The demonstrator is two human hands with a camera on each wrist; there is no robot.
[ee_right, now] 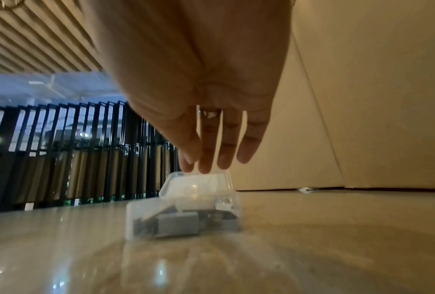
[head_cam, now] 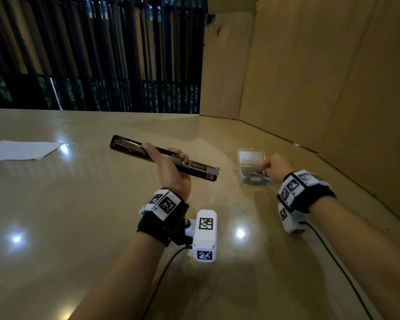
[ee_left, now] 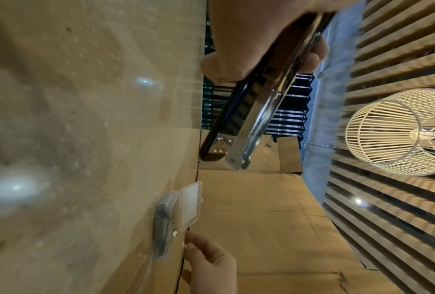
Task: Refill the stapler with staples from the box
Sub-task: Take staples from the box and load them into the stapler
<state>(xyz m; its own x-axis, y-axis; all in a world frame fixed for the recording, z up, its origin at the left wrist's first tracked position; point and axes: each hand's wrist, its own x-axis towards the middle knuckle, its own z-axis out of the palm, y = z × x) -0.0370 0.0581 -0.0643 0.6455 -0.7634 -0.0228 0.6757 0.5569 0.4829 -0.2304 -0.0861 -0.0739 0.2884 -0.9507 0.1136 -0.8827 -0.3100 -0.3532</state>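
Observation:
My left hand [head_cam: 164, 155] grips a black stapler [head_cam: 125, 144] around its middle and holds it above the table. The stapler is folded out flat, with its metal staple channel [ee_left: 246, 127] facing up. To the right, a small clear plastic box [head_cam: 254, 179] stands on the table with its lid [head_cam: 251, 157] tipped back. Grey staple strips [ee_right: 176, 220] lie inside it. My right hand [ee_right: 211, 155] hovers over the box with straight fingers pointing down, tips just above the lid edge. I see nothing between those fingers.
A white sheet of paper [head_cam: 23, 150] lies at the far left of the glossy table [head_cam: 79, 227]. A tall cardboard wall [head_cam: 321, 77] stands close behind and to the right of the box. Dark railings [head_cam: 102, 54] run behind the table's far edge.

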